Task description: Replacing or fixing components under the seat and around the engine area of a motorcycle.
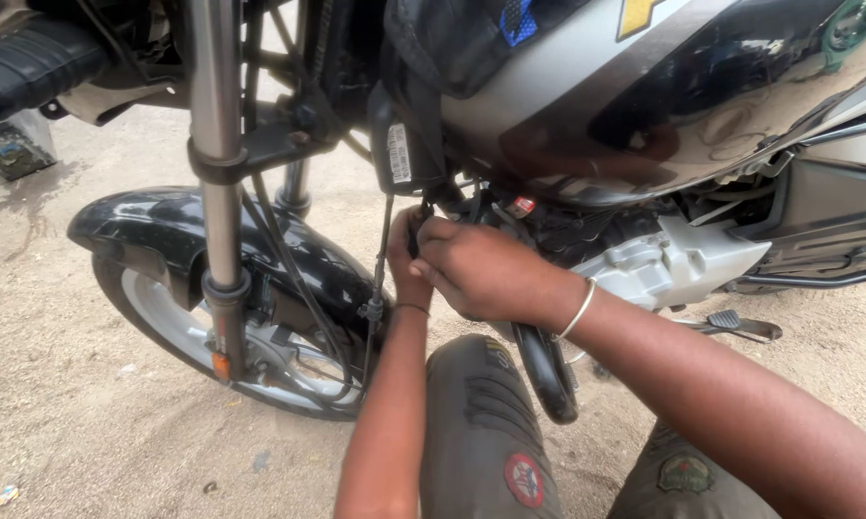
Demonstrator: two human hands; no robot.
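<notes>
Knees (490, 432) in grimy trousers with round patches fill the bottom edge, the person crouched on sandy ground (58, 404). Just beyond them both hands meet under the motorcycle's tank (644, 96). The right hand (481, 274), a metal bangle at its wrist, is curled nearly closed, fingertips pinched on a small dark part (415, 235) by the engine; exactly what it is cannot be told. The left hand (404, 259) is cupped tight behind that part, touching the right. Beside the left hand a thin cable (380, 279) drops down. Farther left stand the fork tube (219, 192), black mudguard (154, 226) and front wheel (193, 336).
</notes>
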